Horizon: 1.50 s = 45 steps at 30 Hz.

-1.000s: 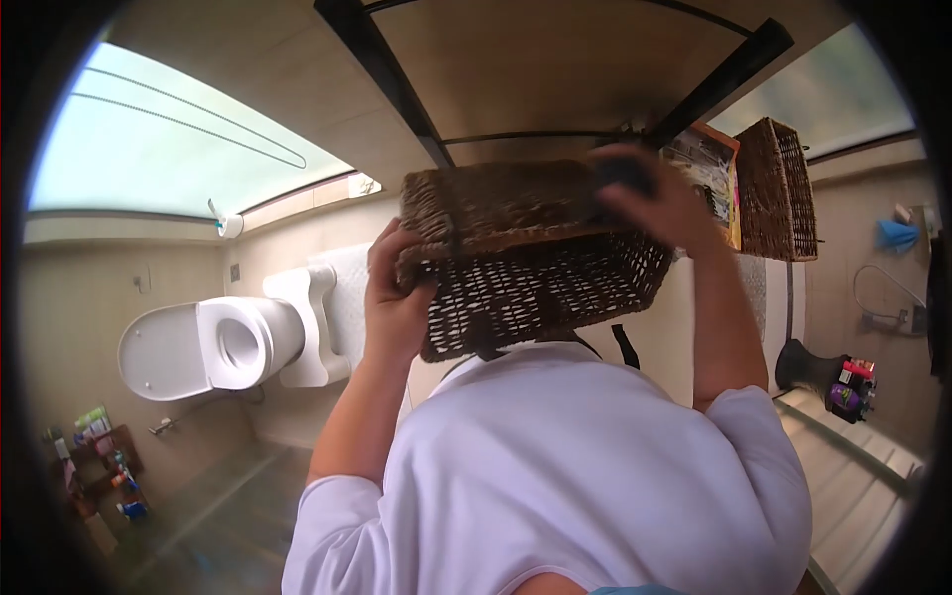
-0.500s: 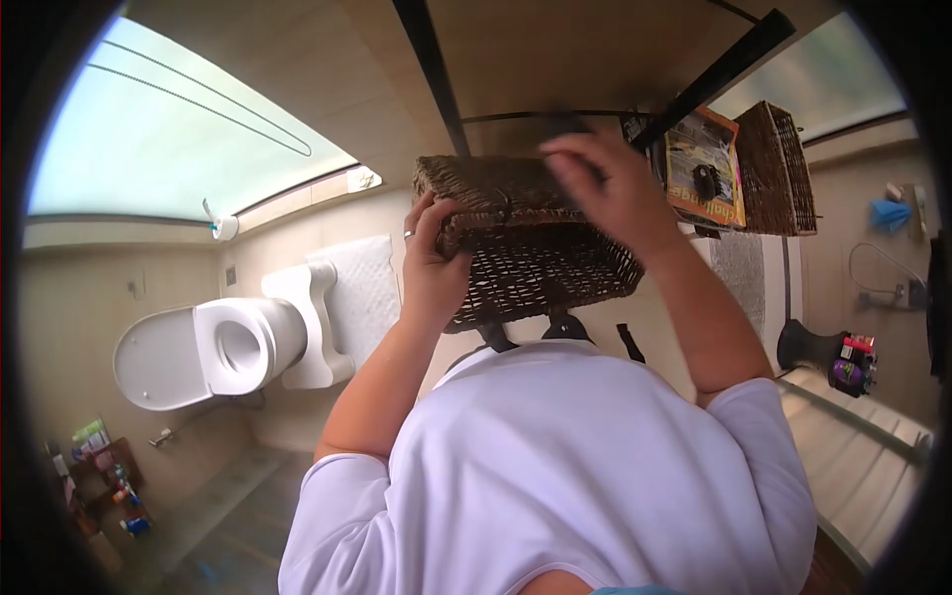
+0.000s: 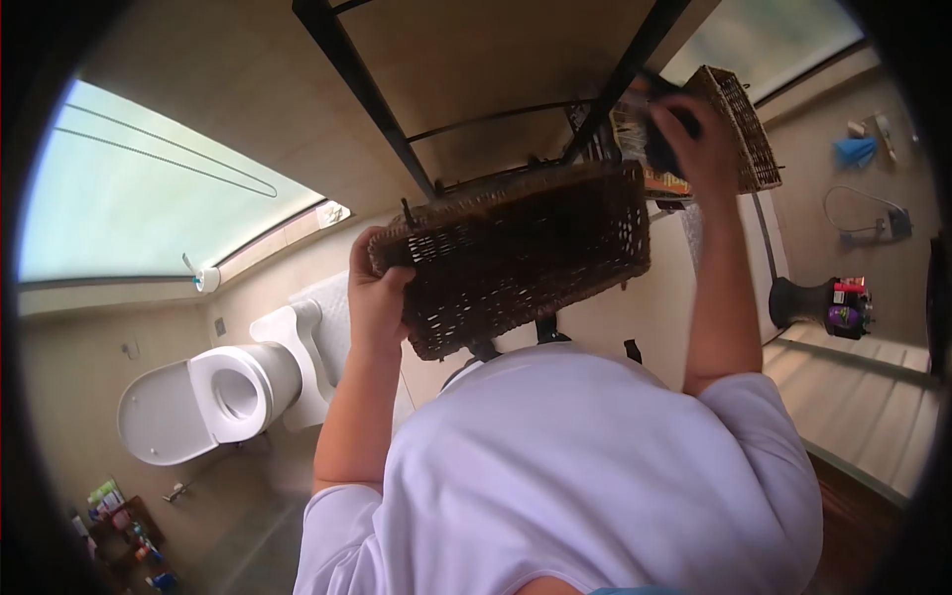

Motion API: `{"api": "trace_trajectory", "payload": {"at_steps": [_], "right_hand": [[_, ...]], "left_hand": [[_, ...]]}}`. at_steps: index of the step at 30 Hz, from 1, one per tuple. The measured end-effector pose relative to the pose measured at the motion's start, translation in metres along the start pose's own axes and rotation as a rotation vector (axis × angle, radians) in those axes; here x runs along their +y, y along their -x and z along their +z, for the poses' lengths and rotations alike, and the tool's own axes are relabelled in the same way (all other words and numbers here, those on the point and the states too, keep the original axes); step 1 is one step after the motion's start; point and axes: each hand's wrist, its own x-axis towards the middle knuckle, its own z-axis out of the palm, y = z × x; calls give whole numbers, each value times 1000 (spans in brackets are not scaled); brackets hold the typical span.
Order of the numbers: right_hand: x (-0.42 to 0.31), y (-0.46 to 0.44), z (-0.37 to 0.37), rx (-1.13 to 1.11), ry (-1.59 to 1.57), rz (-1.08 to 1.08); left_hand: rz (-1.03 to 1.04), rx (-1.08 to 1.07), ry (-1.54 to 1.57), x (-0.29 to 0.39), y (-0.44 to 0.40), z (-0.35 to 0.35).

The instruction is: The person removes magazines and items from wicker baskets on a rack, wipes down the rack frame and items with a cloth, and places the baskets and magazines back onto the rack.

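Note:
My left hand [image 3: 380, 302] grips the left end of a dark brown wicker basket [image 3: 526, 253], thumb over the rim and fingers behind it. The basket is tilted, and its dark, open-weave inside shows. At the upper right, my right hand [image 3: 702, 149] is blurred, its fingers curled around something dark that I cannot make out. It is over an orange-edged magazine [image 3: 666, 184], which it partly hides. Beside that hand stands a second, lighter wicker basket [image 3: 746, 129].
A black metal rack [image 3: 362, 94] rises behind the basket against a beige wall. To the left are a white toilet [image 3: 238, 392] with its lid up and a white footstool [image 3: 294, 347]. A dark stool [image 3: 801, 300] with small items stands at the right.
My right hand has moved right and away from me, from above the held basket to over the magazine. The held basket has tipped, showing more of its inside. My view has also shifted.

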Motion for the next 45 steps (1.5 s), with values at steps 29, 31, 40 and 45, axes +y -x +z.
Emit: {"api": "trace_trajectory", "payload": {"at_steps": [29, 31, 40, 45], "right_hand": [[74, -99, -61, -367, -220, 370], [78, -92, -52, -372, -276, 394], [96, -76, -22, -224, -270, 383], [107, -67, -37, 108, -394, 392]], "left_hand": [[143, -65, -169, 126, -131, 127], [139, -48, -153, 120, -134, 127], [220, -83, -134, 97, -129, 122], [453, 54, -365, 77, -107, 112]]}}
